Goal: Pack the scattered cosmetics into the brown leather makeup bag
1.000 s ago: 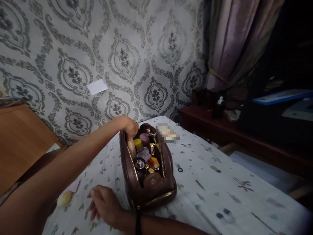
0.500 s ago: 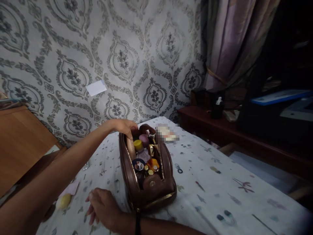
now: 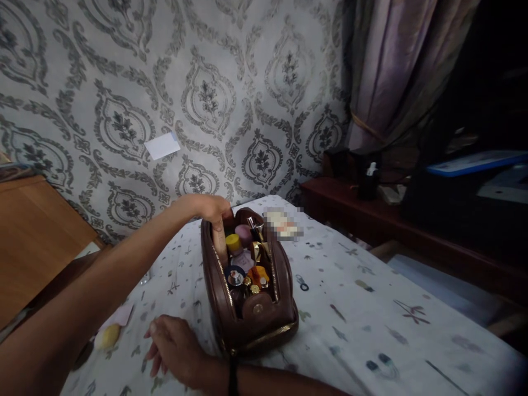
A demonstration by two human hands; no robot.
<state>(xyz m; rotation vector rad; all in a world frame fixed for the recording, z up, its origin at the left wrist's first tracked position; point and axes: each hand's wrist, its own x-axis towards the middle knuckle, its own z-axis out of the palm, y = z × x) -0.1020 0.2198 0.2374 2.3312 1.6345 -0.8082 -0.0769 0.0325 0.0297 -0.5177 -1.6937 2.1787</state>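
A brown leather bag [image 3: 214, 308] with gold zippers stands unzipped on the patterned white cloth. Inside it are a yellow-capped container [image 3: 233, 243], a round pink item [image 3: 243, 235], an amber item [image 3: 259, 275] and several bottles with gold or shiny caps. My left hand [image 3: 216, 208] reaches over the bag's far left rim, its fingers closed on a long beige item [image 3: 220, 245] standing along the inner left side; the fingertips are partly hidden. Left of the bag, my right hand [image 3: 171, 349] rests with loosely bent fingers apart, holding nothing.
A yellow item [image 3: 108, 336] and pale pink paper [image 3: 120, 316] lie at the near left. A blurred-out packet [image 3: 284, 224] lies behind the bag. A wooden cabinet [image 3: 37, 236] stands left, a dark red desk [image 3: 330, 192] right, and a patterned wall behind.
My left hand has shifted slightly, its fingers more upright at the rim, and the beige item shows more clearly and leans less. My right hand has stayed in place.
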